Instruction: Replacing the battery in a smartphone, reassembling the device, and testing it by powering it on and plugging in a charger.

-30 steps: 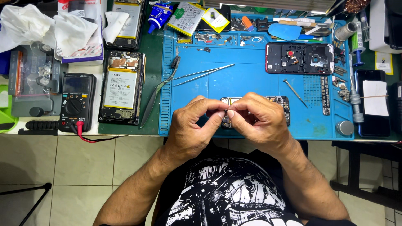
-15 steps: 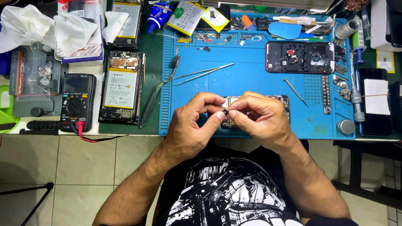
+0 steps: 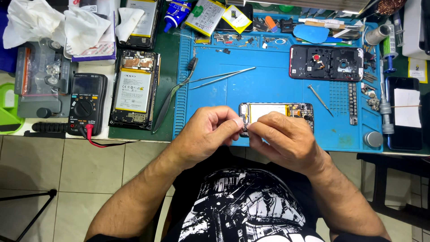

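Observation:
My left hand point(image 3: 208, 134) and my right hand point(image 3: 284, 139) meet fingertip to fingertip over the near edge of the blue work mat point(image 3: 268, 85). Together they pinch a tiny dark part point(image 3: 245, 128), mostly hidden by the fingers. Just behind my hands an opened phone point(image 3: 277, 113) lies on the mat, its yellow battery and circuit board showing. Its near edge is covered by my fingers.
Tweezers point(image 3: 221, 77) and a small screwdriver point(image 3: 319, 99) lie on the mat, with a red-framed phone housing point(image 3: 326, 62) at the back. Left of the mat lie another opened phone point(image 3: 134, 89), a black multimeter point(image 3: 87, 103) and crumpled tissues point(image 3: 53, 22). A dark phone point(image 3: 405, 112) lies far right.
Both hands have slid slightly toward me, uncovering more of the opened phone behind them. The fingertips stay pinched together on the small part.

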